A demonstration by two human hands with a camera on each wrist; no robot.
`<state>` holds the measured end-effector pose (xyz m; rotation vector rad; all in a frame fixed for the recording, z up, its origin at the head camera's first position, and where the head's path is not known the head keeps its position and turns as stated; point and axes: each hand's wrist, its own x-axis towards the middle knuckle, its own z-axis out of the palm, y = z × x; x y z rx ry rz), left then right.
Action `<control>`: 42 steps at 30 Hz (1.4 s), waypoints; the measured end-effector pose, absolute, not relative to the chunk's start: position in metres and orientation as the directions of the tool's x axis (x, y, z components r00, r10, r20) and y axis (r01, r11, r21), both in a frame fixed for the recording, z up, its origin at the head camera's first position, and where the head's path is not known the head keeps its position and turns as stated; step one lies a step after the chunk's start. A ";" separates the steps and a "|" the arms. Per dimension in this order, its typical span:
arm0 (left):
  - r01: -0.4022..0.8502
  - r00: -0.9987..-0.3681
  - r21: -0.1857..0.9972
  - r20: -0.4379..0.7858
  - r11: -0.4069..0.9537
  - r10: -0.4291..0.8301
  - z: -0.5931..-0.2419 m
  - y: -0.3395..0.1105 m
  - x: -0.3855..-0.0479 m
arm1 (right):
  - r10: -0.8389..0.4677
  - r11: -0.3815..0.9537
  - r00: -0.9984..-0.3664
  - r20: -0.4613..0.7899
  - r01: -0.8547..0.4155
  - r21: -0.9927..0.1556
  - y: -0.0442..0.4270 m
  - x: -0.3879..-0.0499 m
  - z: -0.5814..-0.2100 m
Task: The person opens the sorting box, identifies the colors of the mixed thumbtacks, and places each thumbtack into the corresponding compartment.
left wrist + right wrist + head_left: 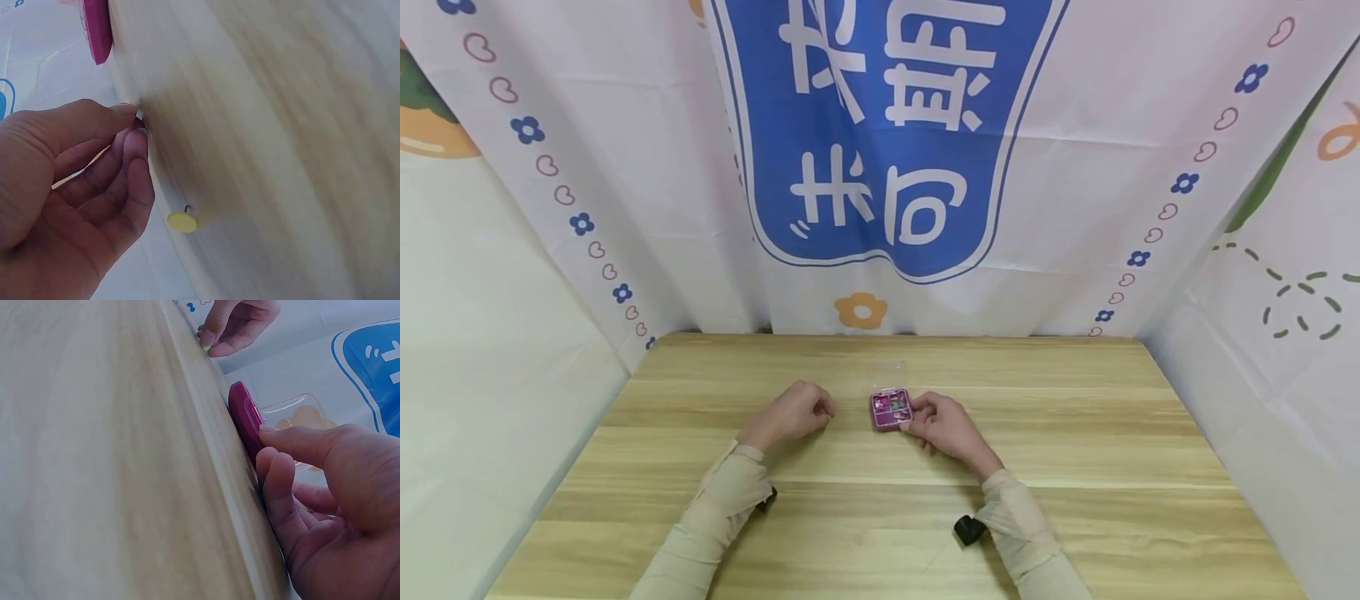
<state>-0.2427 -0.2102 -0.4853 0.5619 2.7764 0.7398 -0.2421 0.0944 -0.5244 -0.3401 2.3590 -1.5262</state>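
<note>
A small magenta compartment box (892, 408) lies on the table with its clear lid (294, 409) raised; small colourful pieces sit in its compartments. My right hand (946, 427) holds the box's right side between thumb and fingers. To the left of the box, my left hand (796, 411) is at the tabletop, thumb and fingertips pinching a tiny yellow-green piece (205, 347), mostly hidden by the fingers. Near that hand, in the left wrist view, a yellow disc with a short dark stem (182, 222) lies on the wood.
The wooden table (865, 533) ends at a hanging printed cloth (662, 208) at the back. Similar cloth hangs along both sides. A black wrist device (969, 530) is strapped by the right sleeve, another (767, 499) by the left.
</note>
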 end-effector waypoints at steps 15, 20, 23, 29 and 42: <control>0.341 -0.894 0.484 -0.099 0.806 0.437 -0.484 -0.209 -0.242 | -0.351 0.398 -0.927 -0.130 -0.022 -0.917 0.093 -0.240 -0.527; 0.339 -0.895 0.481 -0.099 0.808 0.435 -0.484 -0.208 -0.243 | -0.356 0.390 -0.926 -0.129 -0.022 -0.921 0.092 -0.241 -0.526; 0.341 -0.895 0.482 -0.096 0.807 0.436 -0.483 -0.207 -0.243 | -0.353 0.393 -0.926 -0.133 -0.019 -0.919 0.092 -0.241 -0.525; 0.370 -0.891 0.469 -0.065 0.802 0.449 -0.481 -0.205 -0.243 | -0.353 0.399 -0.926 -0.131 -0.022 -0.917 0.092 -0.243 -0.525; 0.359 -0.898 0.473 -0.060 0.805 0.435 -0.480 -0.192 -0.244 | -0.357 0.408 -0.924 -0.140 -0.020 -0.913 0.093 -0.242 -0.525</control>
